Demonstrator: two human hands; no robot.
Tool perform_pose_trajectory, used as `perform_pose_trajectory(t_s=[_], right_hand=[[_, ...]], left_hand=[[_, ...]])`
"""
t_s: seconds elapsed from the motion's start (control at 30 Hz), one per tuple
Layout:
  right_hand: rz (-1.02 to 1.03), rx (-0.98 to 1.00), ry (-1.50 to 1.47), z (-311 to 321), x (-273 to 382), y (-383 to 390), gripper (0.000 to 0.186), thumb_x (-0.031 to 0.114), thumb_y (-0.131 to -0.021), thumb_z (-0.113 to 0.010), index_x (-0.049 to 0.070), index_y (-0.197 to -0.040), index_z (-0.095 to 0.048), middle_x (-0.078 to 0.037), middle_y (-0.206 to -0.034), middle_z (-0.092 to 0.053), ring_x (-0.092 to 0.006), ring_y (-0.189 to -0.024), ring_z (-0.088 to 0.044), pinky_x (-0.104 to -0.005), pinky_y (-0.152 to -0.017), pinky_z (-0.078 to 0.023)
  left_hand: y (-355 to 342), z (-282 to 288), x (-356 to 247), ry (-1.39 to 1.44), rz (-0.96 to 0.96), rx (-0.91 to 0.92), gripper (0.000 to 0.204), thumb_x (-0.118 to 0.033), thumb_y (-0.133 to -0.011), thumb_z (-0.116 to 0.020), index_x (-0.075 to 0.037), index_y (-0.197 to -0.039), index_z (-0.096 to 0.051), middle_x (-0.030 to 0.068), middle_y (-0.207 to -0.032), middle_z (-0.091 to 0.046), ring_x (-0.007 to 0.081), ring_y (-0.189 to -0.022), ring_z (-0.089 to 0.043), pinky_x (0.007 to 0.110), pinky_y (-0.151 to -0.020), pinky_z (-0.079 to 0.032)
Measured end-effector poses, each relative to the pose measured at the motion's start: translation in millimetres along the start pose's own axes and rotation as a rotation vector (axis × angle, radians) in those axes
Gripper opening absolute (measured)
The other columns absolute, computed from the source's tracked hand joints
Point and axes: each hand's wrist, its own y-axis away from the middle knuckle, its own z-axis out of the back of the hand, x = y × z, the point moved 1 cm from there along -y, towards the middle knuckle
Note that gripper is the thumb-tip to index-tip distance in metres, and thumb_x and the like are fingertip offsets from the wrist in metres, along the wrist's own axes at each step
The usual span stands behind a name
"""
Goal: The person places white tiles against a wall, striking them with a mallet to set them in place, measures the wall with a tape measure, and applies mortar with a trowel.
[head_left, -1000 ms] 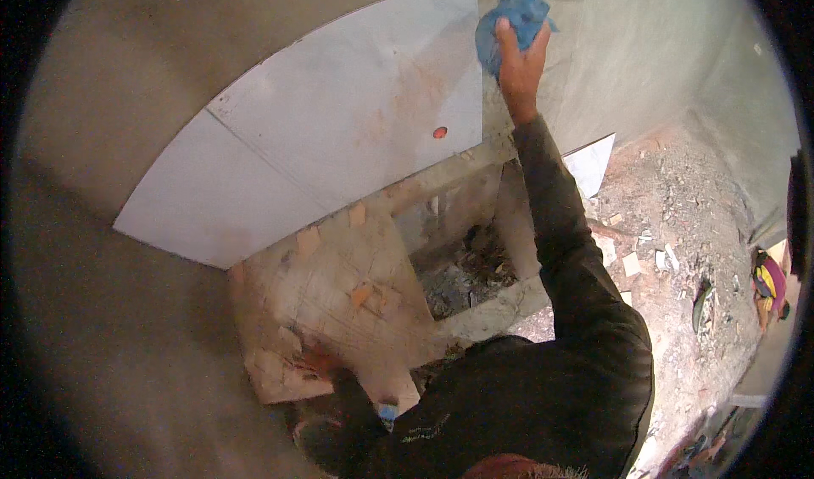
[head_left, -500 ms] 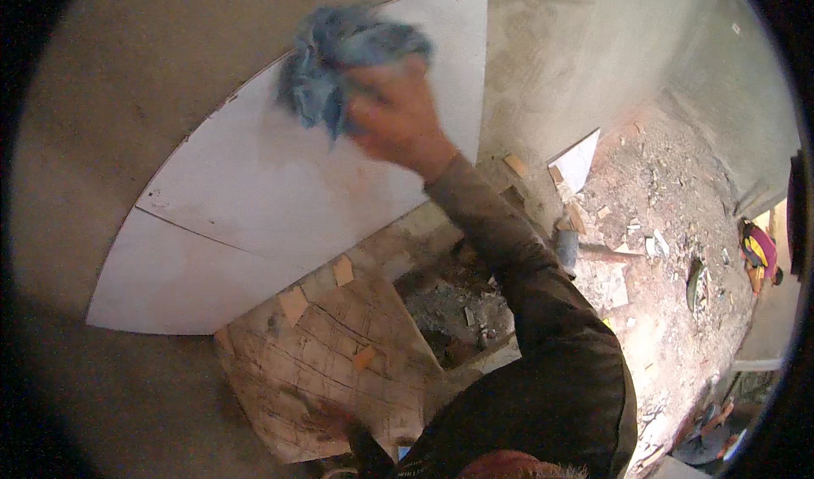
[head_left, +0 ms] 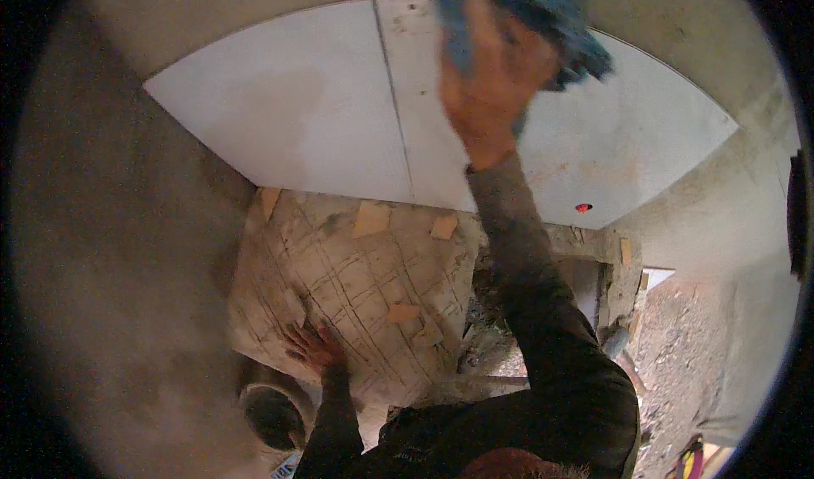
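My right hand [head_left: 496, 80] grips a crumpled blue cloth [head_left: 560, 21] against or just over the upper middle of the white wall tiles [head_left: 288, 114]; both are blurred. A thin seam divides the tiles, and a small hole with red in it shows low on the right. My left hand [head_left: 314, 348] rests with fingers spread on the scored, cement-coloured ledge [head_left: 339, 284] below the tiles, where several small tan tile scraps [head_left: 370, 220] lie.
Bare plaster walls [head_left: 127, 250] flank the tiles. A dark bucket [head_left: 271, 415] sits below the ledge at left. At right are a recess [head_left: 585, 284], a white offcut [head_left: 658, 277], a grey cylindrical object [head_left: 616, 343], a rubble-strewn floor [head_left: 678, 343] and a yellow-and-purple item [head_left: 691, 462].
My right hand and the cloth moved left onto the tiles, then appear farther right and higher in view. The view has swung round, so the tiles now span the top more level.
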Motion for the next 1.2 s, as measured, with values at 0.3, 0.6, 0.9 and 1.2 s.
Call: perform_pose_trajectory(t_s=[0.3, 0.6, 0.9, 1.2], right_hand=[[0.684, 0.726, -0.225, 10.3, -0.4, 126.7, 0.056, 0.018, -0.082, -0.07, 0.037, -0.134, -0.064, 0.003, -0.11, -0.059, -0.0218, -0.095, -0.059, -0.0599, -0.102, -0.045], [0.523, 0.486, 0.02, -24.8, 7.1, 11.8, 0.062, 0.017, -0.083, -0.074, 0.027, -0.143, -0.059, -0.013, -0.136, -0.054, -0.0369, -0.127, -0.051, -0.0582, -0.112, -0.033], [0.83, 1.047, -0.087, 15.4, 2.7, 173.1, 0.06, 0.025, -0.086, -0.068, 0.029, -0.144, -0.056, -0.004, -0.12, -0.062, -0.032, -0.103, -0.062, -0.0575, -0.103, -0.047], [0.972, 1.296, -0.33, 35.8, -7.2, 322.4, 0.067, 0.028, -0.085, -0.072, 0.02, -0.148, -0.052, -0.004, -0.119, -0.061, -0.0296, -0.108, -0.061, -0.054, -0.104, -0.043]], left_hand=[[13.9, -6.2, 0.9, 0.023, -0.016, 0.023, 0.069, -0.048, -0.106, -0.041, -0.004, -0.158, -0.031, 0.0173, -0.17, -0.017, 0.0428, -0.156, -0.013, 0.064, -0.123, -0.005], [17.1, -13.9, 5.5, 0.014, -0.012, -0.002, 0.072, -0.05, -0.106, -0.043, -0.008, -0.161, -0.026, 0.018, -0.169, -0.02, 0.0415, -0.157, -0.012, 0.066, -0.122, -0.005], [8.5, -9.2, 1.9, 0.069, -0.024, -0.081, 0.073, -0.051, -0.104, -0.045, -0.008, -0.161, -0.027, 0.019, -0.168, -0.024, 0.0399, -0.157, -0.014, 0.066, -0.122, -0.01], [-1.0, -1.3, -13.7, 0.084, 0.001, -0.016, 0.073, -0.049, -0.103, -0.048, -0.007, -0.159, -0.029, 0.0194, -0.167, -0.024, 0.0393, -0.157, -0.012, 0.065, -0.122, -0.008]])
